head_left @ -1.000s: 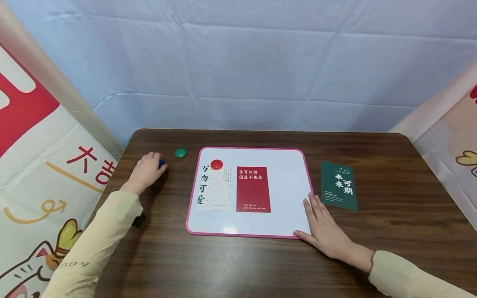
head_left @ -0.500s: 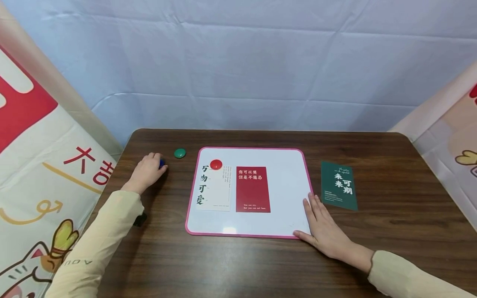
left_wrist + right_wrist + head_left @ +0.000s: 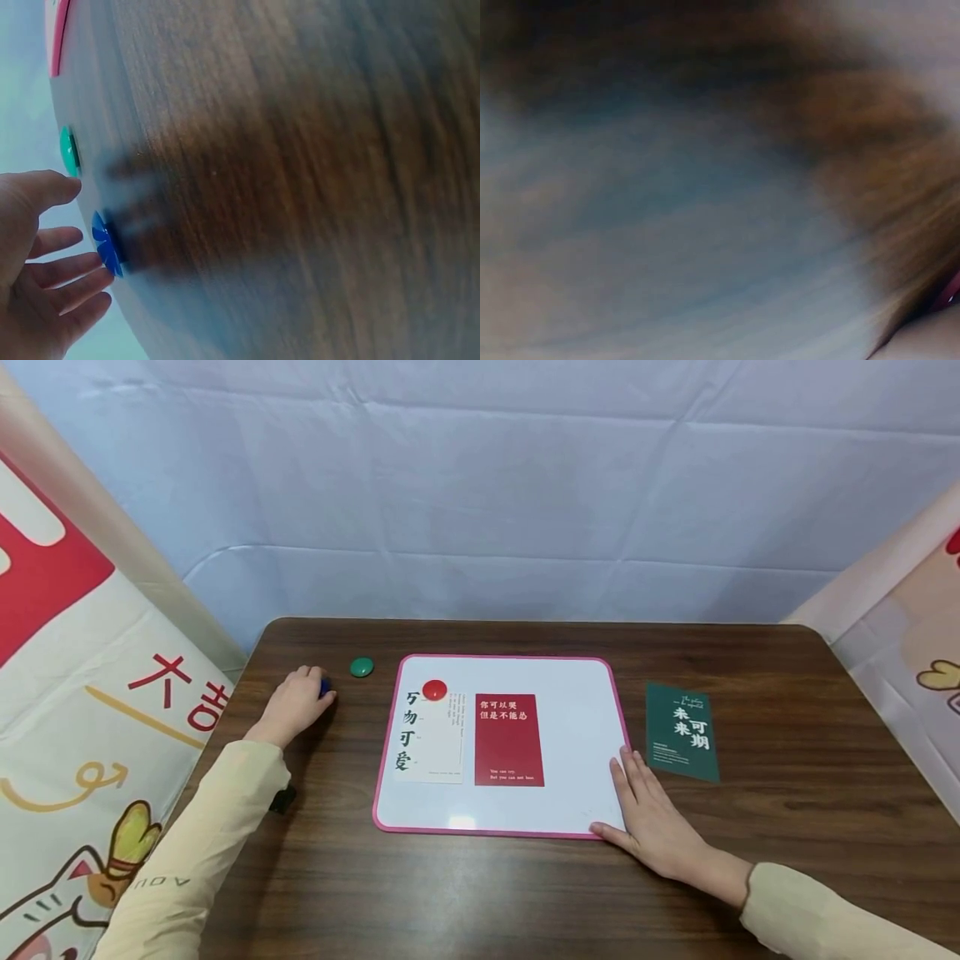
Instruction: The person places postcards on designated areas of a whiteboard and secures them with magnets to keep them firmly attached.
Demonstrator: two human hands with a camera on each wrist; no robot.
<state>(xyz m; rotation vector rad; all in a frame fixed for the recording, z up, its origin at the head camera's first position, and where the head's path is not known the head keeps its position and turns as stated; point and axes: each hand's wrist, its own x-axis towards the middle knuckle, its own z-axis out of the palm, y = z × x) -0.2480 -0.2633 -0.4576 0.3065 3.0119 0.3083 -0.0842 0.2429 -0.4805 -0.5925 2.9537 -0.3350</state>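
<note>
My left hand (image 3: 296, 703) is at the left of the table, at a round blue magnet (image 3: 107, 244). In the left wrist view its fingertips touch the magnet's edge while the thumb stands apart. Beyond the thumb lies a round green magnet (image 3: 362, 667). My right hand (image 3: 660, 827) rests flat with spread fingers on the lower right edge of a pink-rimmed whiteboard (image 3: 581, 743). On the board lie a white card (image 3: 438, 747), with a red magnet (image 3: 434, 691) on its top, and a red card (image 3: 508, 747).
A dark green card (image 3: 682, 731) lies on the wooden table (image 3: 487, 893), right of the board. Beside the left sleeve, a small dark object (image 3: 282, 799) is partly hidden. A pale cloth (image 3: 480, 493) hangs behind the table. The right wrist view is mostly blurred.
Both hands, the cards and the magnets keep their places. Only the head view shifts slightly.
</note>
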